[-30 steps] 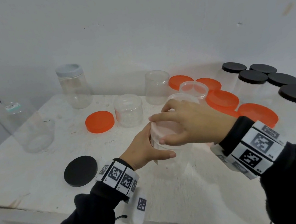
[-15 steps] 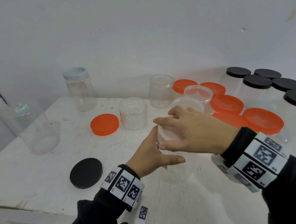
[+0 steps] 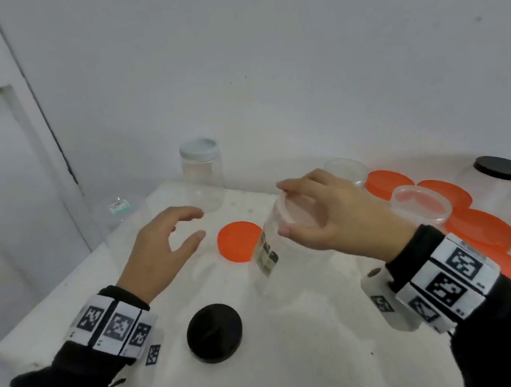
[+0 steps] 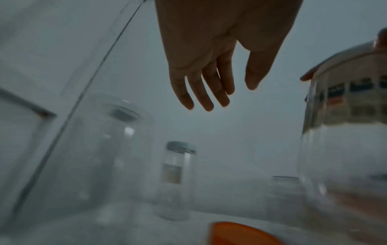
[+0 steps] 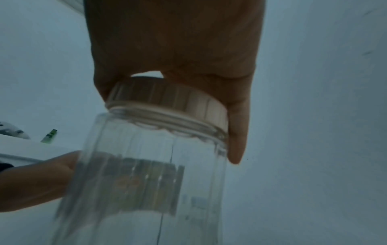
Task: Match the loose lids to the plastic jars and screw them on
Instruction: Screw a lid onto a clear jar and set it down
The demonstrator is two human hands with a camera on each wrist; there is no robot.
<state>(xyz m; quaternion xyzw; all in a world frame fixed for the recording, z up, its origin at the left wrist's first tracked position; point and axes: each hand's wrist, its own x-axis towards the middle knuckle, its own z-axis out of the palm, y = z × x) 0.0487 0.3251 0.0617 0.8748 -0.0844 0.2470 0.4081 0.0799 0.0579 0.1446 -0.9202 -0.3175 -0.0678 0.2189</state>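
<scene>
A clear plastic jar (image 3: 280,276) with a dark label hangs tilted above the white table. My right hand (image 3: 283,209) grips its clear lid (image 3: 298,220) from above, fingers and thumb curled round the rim. In the right wrist view the lid (image 5: 167,97) sits on the jar's (image 5: 146,165) threads under my right hand (image 5: 167,116). My left hand (image 3: 199,225) hovers to the jar's left, apart from it, fingers spread and holding nothing. In the left wrist view the left hand (image 4: 230,97) shows straight fingers, with the jar (image 4: 345,149) at the right edge.
A loose orange lid (image 3: 238,241) and a loose black lid (image 3: 214,332) lie on the table (image 3: 67,323). A grey-lidded jar (image 3: 202,171) and a large clear jar (image 3: 124,220) stand back left. Open clear jars (image 3: 420,204), orange-lidded jars (image 3: 480,228) and black-lidded jars (image 3: 501,167) crowd the right.
My left hand has let go of the jar and moved left, opening. The right hand keeps its grip on the lid, and the jar is now tilted and off the table.
</scene>
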